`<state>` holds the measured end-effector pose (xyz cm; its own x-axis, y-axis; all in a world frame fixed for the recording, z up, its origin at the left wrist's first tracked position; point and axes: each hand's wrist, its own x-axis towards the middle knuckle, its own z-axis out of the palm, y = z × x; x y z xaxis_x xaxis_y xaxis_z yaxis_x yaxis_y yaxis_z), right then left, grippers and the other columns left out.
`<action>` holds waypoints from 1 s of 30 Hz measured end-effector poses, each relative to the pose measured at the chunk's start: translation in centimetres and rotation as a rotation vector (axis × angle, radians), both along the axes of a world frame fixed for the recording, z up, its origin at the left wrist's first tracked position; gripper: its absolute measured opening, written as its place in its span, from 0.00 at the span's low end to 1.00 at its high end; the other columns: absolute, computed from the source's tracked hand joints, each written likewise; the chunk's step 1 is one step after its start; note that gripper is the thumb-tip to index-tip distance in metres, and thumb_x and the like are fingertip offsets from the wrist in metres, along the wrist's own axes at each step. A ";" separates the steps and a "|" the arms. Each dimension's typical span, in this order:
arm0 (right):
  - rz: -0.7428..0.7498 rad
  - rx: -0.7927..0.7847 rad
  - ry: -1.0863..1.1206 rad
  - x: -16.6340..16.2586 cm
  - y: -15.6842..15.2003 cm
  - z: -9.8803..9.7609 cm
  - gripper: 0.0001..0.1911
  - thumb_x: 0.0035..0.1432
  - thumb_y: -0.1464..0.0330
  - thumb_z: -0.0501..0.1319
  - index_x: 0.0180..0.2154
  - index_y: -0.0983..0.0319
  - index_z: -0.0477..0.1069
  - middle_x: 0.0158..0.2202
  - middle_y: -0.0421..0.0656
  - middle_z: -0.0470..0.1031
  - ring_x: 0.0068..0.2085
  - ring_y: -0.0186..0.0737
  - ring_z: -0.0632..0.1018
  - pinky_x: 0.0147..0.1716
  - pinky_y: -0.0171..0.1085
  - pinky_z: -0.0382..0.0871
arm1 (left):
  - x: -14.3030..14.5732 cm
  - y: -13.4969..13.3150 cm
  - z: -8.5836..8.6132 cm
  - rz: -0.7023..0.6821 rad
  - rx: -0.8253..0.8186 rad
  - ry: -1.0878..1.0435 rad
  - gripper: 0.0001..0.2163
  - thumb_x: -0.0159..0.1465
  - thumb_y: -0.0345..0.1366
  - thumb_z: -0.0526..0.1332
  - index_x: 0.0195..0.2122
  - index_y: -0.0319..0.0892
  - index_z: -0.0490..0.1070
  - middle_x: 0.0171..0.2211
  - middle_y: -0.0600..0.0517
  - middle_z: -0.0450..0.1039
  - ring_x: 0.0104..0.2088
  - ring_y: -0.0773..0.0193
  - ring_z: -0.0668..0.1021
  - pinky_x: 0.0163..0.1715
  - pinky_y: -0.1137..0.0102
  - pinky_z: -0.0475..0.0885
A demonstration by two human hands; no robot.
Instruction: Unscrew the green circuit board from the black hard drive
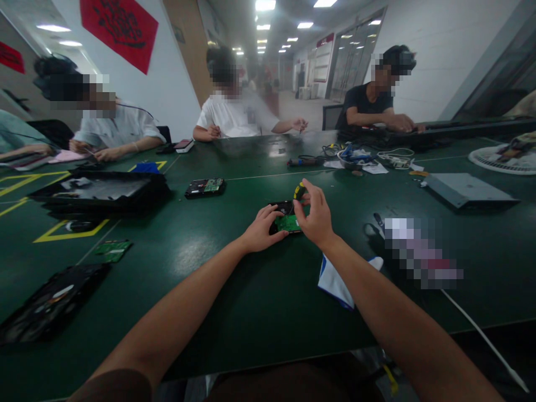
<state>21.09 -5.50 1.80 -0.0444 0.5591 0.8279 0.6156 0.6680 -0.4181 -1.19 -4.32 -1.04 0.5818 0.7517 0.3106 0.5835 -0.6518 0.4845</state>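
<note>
A black hard drive (286, 221) with a green circuit board on top lies on the dark green table (234, 290) in front of me. My left hand (263, 229) rests on the drive's left edge, its fingers curled against it. My right hand (316, 216) is closed round a screwdriver with a yellow and black handle (298, 191), held upright over the drive. The screwdriver's tip is hidden behind my fingers.
A second hard drive (205, 187) lies farther left. A black tray (100, 192) and a loose green board (113, 250) are at the left, a grey metal case (464, 190) at the right, a white and blue cloth (335, 282) under my right forearm. Three other people sit across the table.
</note>
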 end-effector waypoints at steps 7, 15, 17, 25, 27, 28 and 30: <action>0.017 -0.010 -0.001 0.0 -0.2 0.2 0.33 0.71 0.66 0.57 0.73 0.51 0.53 0.62 0.52 0.68 0.50 0.49 0.80 0.48 0.52 0.85 | 0.1 -0.1 0.2 0.010 -0.007 0.007 0.29 0.66 0.52 0.67 0.64 0.46 0.68 0.73 0.40 0.58 0.76 0.39 0.55 0.73 0.40 0.56; -0.006 0.021 0.017 -0.1 0.0 0.0 0.31 0.69 0.64 0.60 0.70 0.53 0.56 0.60 0.53 0.69 0.47 0.49 0.80 0.43 0.52 0.85 | 0.0 0.0 -0.1 0.003 0.010 0.009 0.29 0.66 0.52 0.67 0.64 0.45 0.68 0.73 0.40 0.59 0.75 0.41 0.56 0.73 0.42 0.55; 0.007 0.027 0.011 -0.1 0.0 0.0 0.31 0.70 0.66 0.58 0.70 0.53 0.55 0.61 0.54 0.68 0.49 0.50 0.79 0.45 0.53 0.85 | 0.0 0.0 -0.1 0.005 0.008 0.006 0.29 0.66 0.52 0.67 0.64 0.44 0.67 0.73 0.40 0.59 0.75 0.40 0.56 0.73 0.42 0.56; 0.018 0.011 0.015 0.0 -0.2 0.2 0.31 0.70 0.66 0.60 0.70 0.51 0.56 0.60 0.52 0.68 0.46 0.46 0.80 0.42 0.49 0.85 | 0.1 -0.1 0.0 0.004 -0.005 -0.007 0.29 0.66 0.53 0.67 0.64 0.45 0.68 0.73 0.40 0.59 0.76 0.40 0.55 0.73 0.40 0.56; 0.021 0.012 0.007 0.0 -0.1 0.1 0.31 0.71 0.66 0.58 0.71 0.51 0.55 0.62 0.52 0.68 0.48 0.47 0.80 0.44 0.50 0.85 | 0.0 -0.1 0.0 0.007 -0.009 -0.016 0.29 0.66 0.53 0.67 0.64 0.46 0.68 0.73 0.40 0.59 0.76 0.40 0.56 0.73 0.40 0.56; 0.019 0.010 0.005 0.0 -0.1 0.1 0.31 0.71 0.66 0.57 0.71 0.51 0.55 0.62 0.52 0.68 0.49 0.47 0.80 0.45 0.51 0.85 | 0.0 -0.1 0.0 0.008 -0.011 -0.017 0.29 0.66 0.53 0.67 0.64 0.46 0.68 0.73 0.40 0.58 0.75 0.40 0.56 0.73 0.40 0.56; 0.006 0.009 0.008 0.0 0.0 0.1 0.31 0.71 0.65 0.58 0.71 0.52 0.55 0.61 0.52 0.69 0.48 0.47 0.80 0.44 0.51 0.85 | 0.0 0.0 0.0 0.008 -0.011 -0.014 0.29 0.66 0.52 0.67 0.64 0.46 0.68 0.73 0.40 0.58 0.75 0.40 0.56 0.73 0.40 0.56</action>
